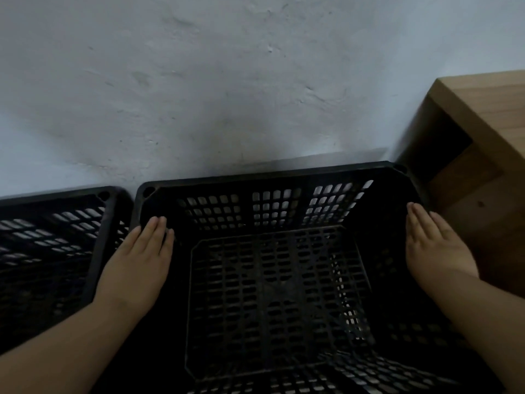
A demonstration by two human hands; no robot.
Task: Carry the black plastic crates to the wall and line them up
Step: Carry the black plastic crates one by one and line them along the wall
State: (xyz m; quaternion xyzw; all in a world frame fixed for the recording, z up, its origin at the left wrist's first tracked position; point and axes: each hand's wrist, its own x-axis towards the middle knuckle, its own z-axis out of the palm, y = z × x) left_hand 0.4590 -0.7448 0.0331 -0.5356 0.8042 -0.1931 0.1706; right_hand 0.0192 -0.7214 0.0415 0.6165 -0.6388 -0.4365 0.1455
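Observation:
A black plastic lattice crate [270, 174] stands right below me with its far rim against the white wall [227, 81]. My left hand [139, 260] lies flat on its left rim, fingers straight and pointing at the wall. On the right rim my right hand [434, 245] rests the same way. Both thumbs are hidden, and neither hand curls around the rim. A second black crate [56, 196] sits just to the left, also at the wall, with a narrow gap between the two.
A wooden piece of furniture [488, 109] stands close to the crate's right side, against the wall. The crates' insides hold nothing that I can see.

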